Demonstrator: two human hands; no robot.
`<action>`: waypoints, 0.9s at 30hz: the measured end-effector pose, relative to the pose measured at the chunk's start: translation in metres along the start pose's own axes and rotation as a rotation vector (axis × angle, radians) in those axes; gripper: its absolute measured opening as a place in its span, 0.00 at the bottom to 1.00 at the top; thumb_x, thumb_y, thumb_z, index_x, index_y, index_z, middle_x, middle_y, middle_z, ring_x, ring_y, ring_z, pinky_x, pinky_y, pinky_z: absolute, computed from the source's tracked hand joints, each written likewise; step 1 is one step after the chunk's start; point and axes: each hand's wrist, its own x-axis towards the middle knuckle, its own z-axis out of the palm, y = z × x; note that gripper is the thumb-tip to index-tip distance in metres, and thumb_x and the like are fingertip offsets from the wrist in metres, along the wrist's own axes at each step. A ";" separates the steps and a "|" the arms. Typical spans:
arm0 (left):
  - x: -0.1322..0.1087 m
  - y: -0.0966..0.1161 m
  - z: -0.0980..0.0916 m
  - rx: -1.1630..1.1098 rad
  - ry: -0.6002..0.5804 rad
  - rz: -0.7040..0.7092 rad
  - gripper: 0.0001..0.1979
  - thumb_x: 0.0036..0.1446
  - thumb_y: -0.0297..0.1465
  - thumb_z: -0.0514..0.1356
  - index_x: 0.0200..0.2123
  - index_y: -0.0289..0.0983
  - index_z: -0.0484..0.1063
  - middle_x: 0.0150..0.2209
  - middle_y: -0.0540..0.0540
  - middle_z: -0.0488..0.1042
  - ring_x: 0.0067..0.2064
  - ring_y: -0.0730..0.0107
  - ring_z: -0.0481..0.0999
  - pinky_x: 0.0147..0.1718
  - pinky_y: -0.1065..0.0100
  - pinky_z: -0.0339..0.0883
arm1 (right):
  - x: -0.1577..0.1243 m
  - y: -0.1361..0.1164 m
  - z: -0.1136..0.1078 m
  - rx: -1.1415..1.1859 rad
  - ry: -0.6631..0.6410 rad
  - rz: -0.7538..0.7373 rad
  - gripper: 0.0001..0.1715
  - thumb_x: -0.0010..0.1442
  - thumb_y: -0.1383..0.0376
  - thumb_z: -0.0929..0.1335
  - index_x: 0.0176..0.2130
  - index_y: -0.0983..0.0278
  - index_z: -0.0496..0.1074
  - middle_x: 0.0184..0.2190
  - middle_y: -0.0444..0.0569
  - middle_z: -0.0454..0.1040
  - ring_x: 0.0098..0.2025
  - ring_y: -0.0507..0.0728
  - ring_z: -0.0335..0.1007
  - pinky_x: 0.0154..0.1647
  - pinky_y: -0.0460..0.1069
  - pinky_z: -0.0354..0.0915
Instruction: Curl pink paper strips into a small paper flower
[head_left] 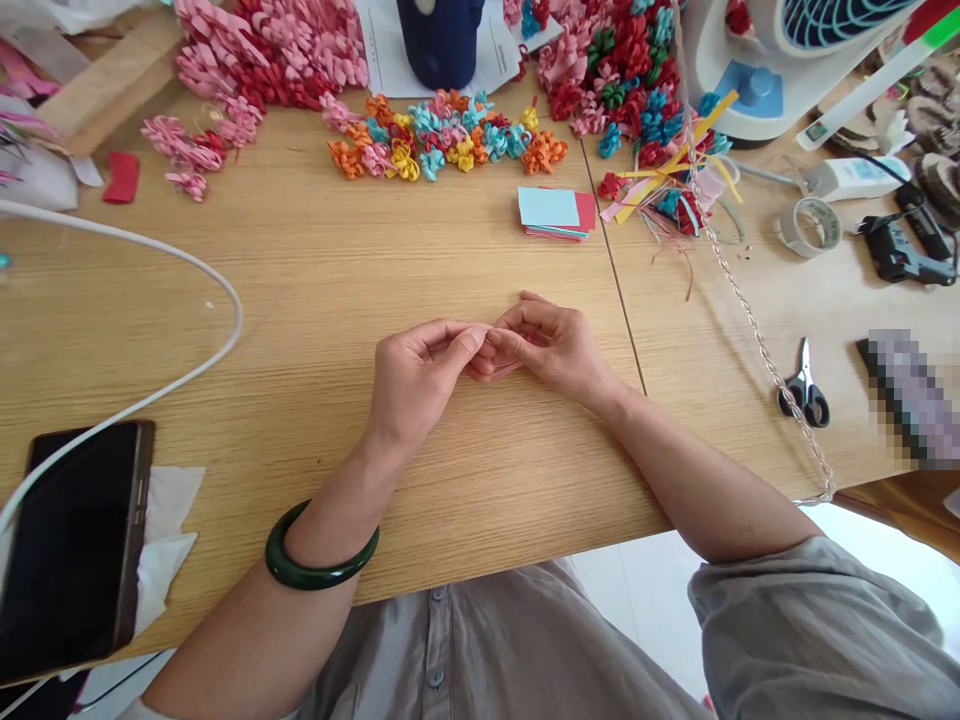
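Over the middle of the wooden table, my left hand [420,375] and my right hand [555,345] meet at their fingertips. Thumb and forefinger of each are pinched together; whatever lies between them is too small or too hidden to name. The other fingers curl underneath. Beyond the hands is a small stack of light blue and red paper pieces [551,210]. A row of small looped flowers [450,140] in orange, yellow, blue and pink lies farther back.
Pink and red flowers [277,50] are heaped at the back, near a dark blue cup [441,45]. At right are a fan [757,90], tape roll [810,228], glue gun [904,250] and scissors [805,390]. A phone [75,540] and white cable [187,260] occupy the left. A twisted cord [742,290] hangs at right.
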 end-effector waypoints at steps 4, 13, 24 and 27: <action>0.001 0.005 -0.001 -0.170 -0.044 -0.078 0.09 0.61 0.34 0.67 0.30 0.36 0.83 0.28 0.48 0.82 0.26 0.71 0.79 0.28 0.69 0.78 | 0.000 -0.003 -0.003 0.069 -0.007 0.019 0.31 0.58 0.37 0.72 0.27 0.61 0.76 0.28 0.46 0.78 0.34 0.53 0.69 0.45 0.55 0.70; 0.002 0.005 -0.003 -0.089 -0.065 -0.095 0.09 0.58 0.37 0.70 0.32 0.37 0.84 0.30 0.47 0.83 0.27 0.71 0.79 0.30 0.67 0.79 | 0.001 -0.005 -0.007 0.087 -0.048 0.058 0.28 0.58 0.40 0.74 0.29 0.63 0.76 0.30 0.46 0.77 0.33 0.52 0.69 0.39 0.51 0.69; 0.001 -0.001 -0.002 0.106 0.035 0.079 0.07 0.60 0.36 0.69 0.32 0.39 0.84 0.29 0.50 0.83 0.27 0.72 0.80 0.31 0.70 0.79 | 0.001 -0.004 -0.003 0.062 -0.049 0.001 0.30 0.59 0.38 0.72 0.29 0.61 0.78 0.28 0.45 0.78 0.33 0.52 0.70 0.48 0.55 0.71; 0.002 0.000 -0.003 0.071 0.012 0.020 0.09 0.61 0.38 0.68 0.33 0.39 0.84 0.31 0.49 0.84 0.29 0.70 0.81 0.33 0.68 0.81 | 0.000 -0.005 -0.005 0.072 -0.027 0.018 0.28 0.59 0.41 0.73 0.30 0.62 0.79 0.30 0.46 0.77 0.32 0.51 0.68 0.36 0.50 0.67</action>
